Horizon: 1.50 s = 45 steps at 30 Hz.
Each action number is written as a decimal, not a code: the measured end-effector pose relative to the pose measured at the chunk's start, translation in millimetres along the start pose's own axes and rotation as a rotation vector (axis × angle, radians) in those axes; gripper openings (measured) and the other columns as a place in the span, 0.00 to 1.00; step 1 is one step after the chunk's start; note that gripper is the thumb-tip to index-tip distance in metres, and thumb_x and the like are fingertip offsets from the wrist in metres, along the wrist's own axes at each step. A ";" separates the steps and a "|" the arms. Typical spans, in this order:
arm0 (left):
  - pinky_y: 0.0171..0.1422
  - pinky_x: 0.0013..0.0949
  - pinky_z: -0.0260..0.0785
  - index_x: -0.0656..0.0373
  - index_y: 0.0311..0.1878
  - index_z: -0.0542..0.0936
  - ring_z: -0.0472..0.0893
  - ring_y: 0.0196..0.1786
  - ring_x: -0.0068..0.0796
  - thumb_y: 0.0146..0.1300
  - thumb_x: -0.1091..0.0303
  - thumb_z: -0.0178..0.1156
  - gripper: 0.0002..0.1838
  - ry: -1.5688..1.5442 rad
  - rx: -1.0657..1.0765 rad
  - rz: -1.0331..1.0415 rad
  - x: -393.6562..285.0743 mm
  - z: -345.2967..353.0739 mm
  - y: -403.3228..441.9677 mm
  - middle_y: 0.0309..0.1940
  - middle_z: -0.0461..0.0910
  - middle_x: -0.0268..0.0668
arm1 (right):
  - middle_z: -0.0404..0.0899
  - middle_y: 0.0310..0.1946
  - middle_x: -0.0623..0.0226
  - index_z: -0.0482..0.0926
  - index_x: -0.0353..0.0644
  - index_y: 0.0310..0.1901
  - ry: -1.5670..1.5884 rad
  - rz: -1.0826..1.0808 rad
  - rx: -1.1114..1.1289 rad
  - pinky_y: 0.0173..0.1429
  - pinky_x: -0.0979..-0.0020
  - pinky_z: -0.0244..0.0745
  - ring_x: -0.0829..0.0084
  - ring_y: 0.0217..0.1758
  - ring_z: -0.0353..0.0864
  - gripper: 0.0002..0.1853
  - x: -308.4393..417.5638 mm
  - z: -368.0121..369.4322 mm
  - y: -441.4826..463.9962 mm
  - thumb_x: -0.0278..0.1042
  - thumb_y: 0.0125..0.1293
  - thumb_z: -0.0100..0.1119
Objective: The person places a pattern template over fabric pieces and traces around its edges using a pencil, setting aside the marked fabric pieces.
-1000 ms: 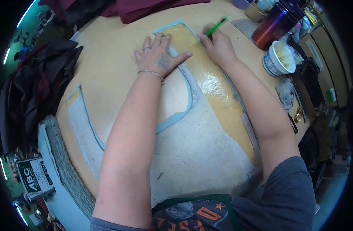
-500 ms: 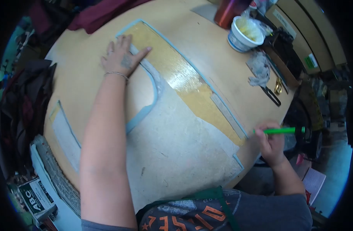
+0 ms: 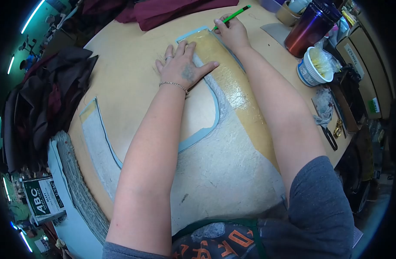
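Note:
A large curved pattern piece (image 3: 215, 166), grey with a yellow taped strip and light-blue edges, lies flat on the wooden table (image 3: 133, 73). My left hand (image 3: 183, 67) is pressed on its narrow upper arm, fingers spread, partly on the tabletop. Between the fingers of my right hand (image 3: 233, 34) is a green pencil (image 3: 232, 16), its tip down at the upper right corner of the yellow strip. My right forearm covers part of the piece's right edge.
Dark cloth (image 3: 47, 99) hangs at the left and maroon cloth (image 3: 176, 11) lies at the back. At the right are a tumbler (image 3: 310, 30), a white tub (image 3: 310, 71), a black-handled tool (image 3: 329, 138) and cardboard boxes (image 3: 360, 73). An ABC box (image 3: 44, 198) sits lower left.
My right hand, with the green pencil, has moved from the near right end of the piece back up to its far corner. My left hand keeps its place on the piece; the view has shifted.

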<state>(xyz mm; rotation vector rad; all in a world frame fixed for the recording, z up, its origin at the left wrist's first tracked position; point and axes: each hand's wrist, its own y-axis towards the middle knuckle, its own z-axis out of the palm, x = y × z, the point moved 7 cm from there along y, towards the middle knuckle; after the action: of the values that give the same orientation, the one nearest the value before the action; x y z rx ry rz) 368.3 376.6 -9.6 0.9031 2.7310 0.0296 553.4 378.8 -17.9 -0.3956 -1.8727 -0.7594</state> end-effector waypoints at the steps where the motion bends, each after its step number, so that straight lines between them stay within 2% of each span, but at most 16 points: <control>1: 0.67 0.59 0.39 0.47 0.64 0.62 0.49 0.69 0.42 0.40 0.27 0.52 0.49 -0.005 -0.005 0.004 0.1 0.4 0.2 0.66 0.55 0.30 | 0.77 0.27 0.63 0.71 0.34 0.36 -0.025 -0.006 0.005 0.36 0.77 0.73 0.76 0.31 0.79 0.12 -0.5 2.1 0.2 0.36 0.62 0.54; 6: 0.66 0.60 0.40 0.46 0.64 0.62 0.50 0.69 0.42 0.40 0.26 0.52 0.49 0.016 -0.030 0.012 1.1 0.6 1.4 0.66 0.56 0.31 | 0.78 0.25 0.61 0.72 0.37 0.37 -0.268 -0.086 0.004 0.36 0.72 0.73 0.70 0.30 0.80 0.12 12.5 -3.8 -13.4 0.39 0.61 0.55; 9: 0.66 0.59 0.42 0.45 0.63 0.62 0.51 0.69 0.42 0.41 0.27 0.52 0.48 0.035 -0.046 0.011 1.2 1.4 0.7 0.66 0.56 0.30 | 0.77 0.27 0.54 0.73 0.39 0.36 -0.408 -0.149 0.010 0.40 0.63 0.71 0.55 0.33 0.77 0.13 44.0 -25.0 -55.5 0.41 0.60 0.54; 11: 0.66 0.59 0.42 0.45 0.64 0.62 0.50 0.69 0.42 0.42 0.27 0.52 0.47 0.035 -0.036 0.005 -0.1 0.6 0.9 0.66 0.56 0.30 | 0.75 0.25 0.53 0.72 0.39 0.35 -0.489 -0.194 0.024 0.38 0.60 0.70 0.53 0.32 0.76 0.11 58.0 -50.4 -97.7 0.40 0.61 0.53; 15: 0.68 0.58 0.40 0.46 0.64 0.61 0.49 0.70 0.40 0.42 0.27 0.51 0.48 0.036 0.000 0.002 -0.8 2.2 -0.8 0.67 0.54 0.30 | 0.72 0.22 0.55 0.69 0.40 0.33 -0.541 0.150 0.151 0.32 0.62 0.67 0.56 0.28 0.74 0.08 81.7 -126.2 -209.7 0.36 0.63 0.50; 17: 0.68 0.58 0.40 0.46 0.64 0.61 0.49 0.70 0.40 0.42 0.27 0.51 0.48 0.038 0.004 0.001 -0.8 1.4 0.6 0.67 0.54 0.29 | 0.71 0.24 0.58 0.71 0.37 0.32 -0.667 0.121 0.149 0.31 0.67 0.66 0.63 0.27 0.73 0.08 97.5 -166.7 -274.0 0.33 0.62 0.52; 20: 0.67 0.59 0.41 0.45 0.65 0.60 0.48 0.70 0.40 0.44 0.27 0.50 0.47 0.057 0.028 -0.010 -2.8 0.8 -0.7 0.67 0.53 0.28 | 0.72 0.23 0.58 0.71 0.36 0.31 -0.589 0.259 0.079 0.32 0.68 0.68 0.62 0.26 0.73 0.07 108.6 -220.6 -339.5 0.31 0.60 0.54; 24: 0.67 0.60 0.39 0.46 0.66 0.58 0.48 0.70 0.40 0.46 0.28 0.49 0.46 0.081 0.072 0.009 -4.8 0.6 -1.0 0.68 0.51 0.29 | 0.72 0.20 0.57 0.72 0.37 0.29 -0.692 0.470 0.401 0.28 0.68 0.68 0.61 0.21 0.73 0.11 126.4 -239.5 -362.5 0.37 0.57 0.58; 27: 0.69 0.52 0.40 0.50 0.65 0.59 0.48 0.71 0.38 0.53 0.35 0.49 0.41 -0.215 -0.076 0.154 19.4 14.1 11.2 0.68 0.50 0.35 | 0.71 0.19 0.57 0.72 0.38 0.29 -0.655 0.650 0.446 0.28 0.70 0.68 0.65 0.21 0.73 0.13 120.7 -247.5 -351.2 0.40 0.56 0.59; 29: 0.70 0.45 0.41 0.53 0.65 0.60 0.48 0.71 0.36 0.57 0.40 0.49 0.37 -0.629 0.053 0.107 32.1 22.2 0.0 0.68 0.51 0.41 | 0.71 0.19 0.63 0.71 0.38 0.28 -0.513 0.632 0.267 0.26 0.73 0.66 0.73 0.20 0.71 0.13 111.6 -248.6 -337.9 0.39 0.59 0.58; 30: 0.70 0.42 0.42 0.55 0.64 0.61 0.48 0.71 0.35 0.59 0.43 0.48 0.34 -0.828 0.124 0.069 38.7 21.5 -16.5 0.67 0.51 0.43 | 0.71 0.19 0.66 0.71 0.39 0.29 -0.319 0.577 0.146 0.25 0.75 0.65 0.76 0.20 0.70 0.12 97.3 -246.1 -336.0 0.40 0.61 0.56; 32: 0.70 0.36 0.45 0.58 0.61 0.65 0.51 0.70 0.36 0.62 0.52 0.49 0.28 -0.923 0.154 0.009 22.8 -2.9 -73.3 0.66 0.54 0.46 | 0.70 0.19 0.72 0.71 0.40 0.29 0.018 0.531 -0.035 0.25 0.79 0.63 0.82 0.20 0.68 0.12 73.3 -237.9 -330.6 0.40 0.64 0.53; 36: 0.67 0.38 0.52 0.60 0.54 0.72 0.59 0.66 0.45 0.56 0.67 0.57 0.21 -0.501 -0.015 0.211 -17.3 -43.7 -196.6 0.60 0.64 0.47 | 0.69 0.19 0.74 0.70 0.43 0.29 0.460 0.409 -0.290 0.28 0.82 0.63 0.84 0.22 0.67 0.12 43.9 -228.1 -314.6 0.42 0.65 0.52; 38: 0.65 0.38 0.55 0.61 0.51 0.74 0.62 0.64 0.48 0.53 0.67 0.60 0.20 -0.314 0.011 0.383 -40.6 -51.5 -250.6 0.57 0.67 0.48 | 0.69 0.20 0.74 0.69 0.43 0.30 0.500 0.379 -0.283 0.29 0.83 0.63 0.84 0.24 0.68 0.12 37.9 -228.7 -309.6 0.42 0.65 0.51; 41: 0.60 0.39 0.60 0.63 0.48 0.75 0.68 0.58 0.47 0.52 0.67 0.61 0.19 -0.160 -0.020 0.348 -29.0 -63.8 -302.7 0.52 0.70 0.48 | 0.70 0.21 0.73 0.69 0.43 0.31 0.480 0.376 -0.247 0.29 0.83 0.65 0.83 0.24 0.69 0.12 32.1 -229.1 -311.5 0.42 0.66 0.50; 45: 0.52 0.37 0.64 0.66 0.49 0.73 0.72 0.46 0.42 0.55 0.64 0.59 0.21 -0.116 -0.209 -0.114 61.5 -98.0 -357.1 0.42 0.73 0.48 | 0.68 0.21 0.74 0.69 0.43 0.32 0.607 0.569 -0.181 0.29 0.81 0.64 0.81 0.25 0.69 0.11 33.2 -221.6 -305.4 0.40 0.67 0.47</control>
<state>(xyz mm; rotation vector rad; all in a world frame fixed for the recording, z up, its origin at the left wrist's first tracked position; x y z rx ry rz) 87.7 131.2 33.9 0.6695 2.6070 0.2288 516.6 1.9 -26.9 -0.6874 -1.0517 -0.5694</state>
